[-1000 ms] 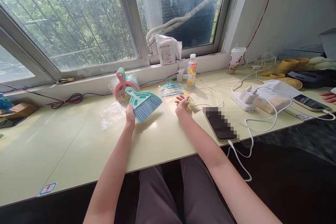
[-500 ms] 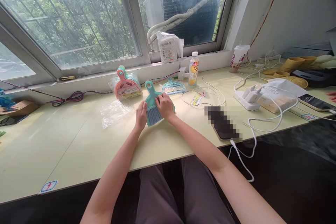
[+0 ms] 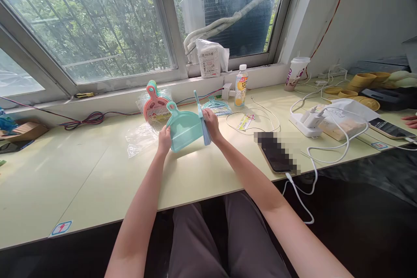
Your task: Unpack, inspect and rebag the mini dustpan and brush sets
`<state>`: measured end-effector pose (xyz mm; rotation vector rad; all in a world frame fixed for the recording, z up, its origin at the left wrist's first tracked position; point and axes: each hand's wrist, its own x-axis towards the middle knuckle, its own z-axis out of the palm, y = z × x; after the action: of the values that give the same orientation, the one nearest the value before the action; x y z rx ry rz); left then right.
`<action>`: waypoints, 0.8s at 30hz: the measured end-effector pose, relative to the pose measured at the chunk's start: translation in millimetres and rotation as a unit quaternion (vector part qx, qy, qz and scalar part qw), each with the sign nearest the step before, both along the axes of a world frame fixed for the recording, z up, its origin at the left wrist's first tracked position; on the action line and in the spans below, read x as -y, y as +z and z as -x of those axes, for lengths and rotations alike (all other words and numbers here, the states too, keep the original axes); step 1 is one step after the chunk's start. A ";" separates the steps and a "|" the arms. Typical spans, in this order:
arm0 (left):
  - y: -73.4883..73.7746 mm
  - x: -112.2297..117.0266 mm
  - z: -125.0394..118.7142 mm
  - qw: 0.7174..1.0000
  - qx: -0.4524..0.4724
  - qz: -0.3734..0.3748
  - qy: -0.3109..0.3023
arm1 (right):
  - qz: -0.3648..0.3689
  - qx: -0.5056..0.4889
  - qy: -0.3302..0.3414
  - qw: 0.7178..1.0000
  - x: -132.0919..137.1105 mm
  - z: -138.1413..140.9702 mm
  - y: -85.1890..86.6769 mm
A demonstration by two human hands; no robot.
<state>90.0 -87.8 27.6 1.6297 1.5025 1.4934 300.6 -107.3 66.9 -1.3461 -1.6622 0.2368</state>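
Observation:
A teal dustpan (image 3: pixel 186 131) is tilted up above the table, its inner face toward me. My left hand (image 3: pixel 164 140) is closed on its left edge. Just to the right, a small teal brush (image 3: pixel 206 132) with blue-grey bristles is seen edge-on, gripped by my right hand (image 3: pixel 211 125). Brush and pan are separate pieces, close side by side. Behind the pan leans a stack of pink and green dustpan sets (image 3: pixel 154 103), partly covered by it. Another teal set (image 3: pixel 216 106) lies flat behind my right hand.
Crumpled clear plastic (image 3: pixel 140 139) lies left of my left hand. A drink bottle (image 3: pixel 241 86), a label card (image 3: pixel 246 121), a phone (image 3: pixel 276 154) and a white power strip (image 3: pixel 306 125) with looping cables occupy the right side. Another person's hand (image 3: pixel 409 120) shows at the right edge.
The brush has come off the front of the dustpan and turned edge-on, moving right with my right hand. My left hand and the pan have shifted slightly left, baring the pan's inside.

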 end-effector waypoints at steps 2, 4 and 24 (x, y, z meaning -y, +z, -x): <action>0.6 -5.2 19.1 0.999 0.010 0.044 0.012 | 0.010 0.044 -0.056 0.997 1.0 -9.2 5.5; 1.6 -6.4 33.6 0.996 -0.020 0.086 0.024 | 0.055 0.130 -0.102 0.985 -1.3 -18.9 2.8; -5.5 1.9 42.6 0.931 -0.314 0.136 0.126 | 0.220 0.299 -0.134 0.919 -19.2 -39.3 -33.5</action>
<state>47.4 -89.6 22.2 1.8882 2.2173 0.8331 340.0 -88.2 33.4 -2.1286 -1.9565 0.0282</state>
